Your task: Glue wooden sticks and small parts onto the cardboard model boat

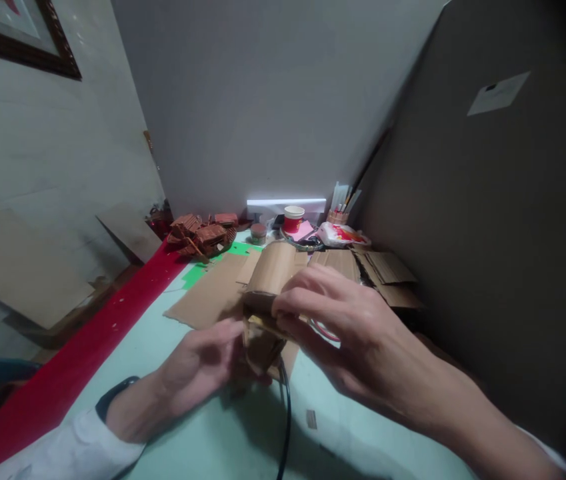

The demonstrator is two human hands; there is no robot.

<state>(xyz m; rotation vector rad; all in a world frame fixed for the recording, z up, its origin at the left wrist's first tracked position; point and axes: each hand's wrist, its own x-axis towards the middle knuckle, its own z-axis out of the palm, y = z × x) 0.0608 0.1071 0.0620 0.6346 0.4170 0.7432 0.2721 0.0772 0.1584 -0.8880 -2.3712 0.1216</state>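
Note:
A curved piece of brown corrugated cardboard is held up over the pale green table. My right hand grips its near edge from the right, fingers pressed along the fold. My left hand holds a smaller cardboard part below it from the left, fingers closed around it. A black cable hangs down from under the cardboard toward me. A black band sits on my left wrist above a white sleeve.
Flat cardboard sheets lie behind the hands. Farther back are a pile of reddish-brown pieces, a red cup, a small jar, a plastic bag and a pot of sticks. A large cardboard panel stands at right.

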